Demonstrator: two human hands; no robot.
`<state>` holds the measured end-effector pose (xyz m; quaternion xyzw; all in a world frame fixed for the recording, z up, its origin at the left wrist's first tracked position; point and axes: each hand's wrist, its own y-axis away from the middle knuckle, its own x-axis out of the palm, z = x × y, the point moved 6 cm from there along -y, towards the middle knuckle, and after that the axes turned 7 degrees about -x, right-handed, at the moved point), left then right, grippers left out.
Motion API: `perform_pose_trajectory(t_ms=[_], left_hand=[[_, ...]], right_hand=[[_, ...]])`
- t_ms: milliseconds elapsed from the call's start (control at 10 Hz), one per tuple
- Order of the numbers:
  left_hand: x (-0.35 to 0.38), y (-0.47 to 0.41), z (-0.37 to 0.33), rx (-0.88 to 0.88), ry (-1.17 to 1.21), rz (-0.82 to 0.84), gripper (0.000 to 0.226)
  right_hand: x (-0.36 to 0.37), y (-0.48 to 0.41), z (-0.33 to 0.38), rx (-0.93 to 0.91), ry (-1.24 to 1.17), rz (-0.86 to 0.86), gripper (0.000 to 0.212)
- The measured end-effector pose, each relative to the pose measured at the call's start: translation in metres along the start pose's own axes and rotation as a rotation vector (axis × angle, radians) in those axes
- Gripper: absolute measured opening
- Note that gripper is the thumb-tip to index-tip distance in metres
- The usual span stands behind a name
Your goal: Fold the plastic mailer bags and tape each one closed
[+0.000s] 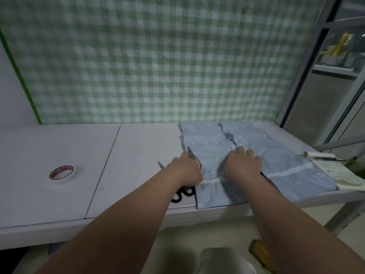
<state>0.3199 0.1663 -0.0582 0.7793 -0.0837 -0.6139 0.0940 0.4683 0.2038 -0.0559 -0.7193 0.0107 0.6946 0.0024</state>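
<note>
left hand (185,169) clamped on near mailer bag (209,155) edge | right hand (244,165) flat, fingers spread, pressing it | scissors (182,191), apparently, under left wrist | tape roll (62,172) well apart

A white table (138,147) carries everything. On its left part lies a roll of tape (62,172). On the right part lie grey mailer bags (213,147), black-handled scissors (182,192) beside them, and papers (333,169) at the far right edge.
</note>
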Motion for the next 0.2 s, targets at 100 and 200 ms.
perform_pose_trajectory(t_ms=[100,200], left_hand=[[-0.005,0.005,0.011,-0.016,-0.060,-0.003,0.035],[-0.009,0.013,0.018,0.012,-0.051,-0.017,0.036]], right_hand=[[-0.001,0.001,0.001,0.011,0.022,-0.031,0.048],[-0.016,0.006,0.010,-0.060,-0.100,-0.137,0.042]])
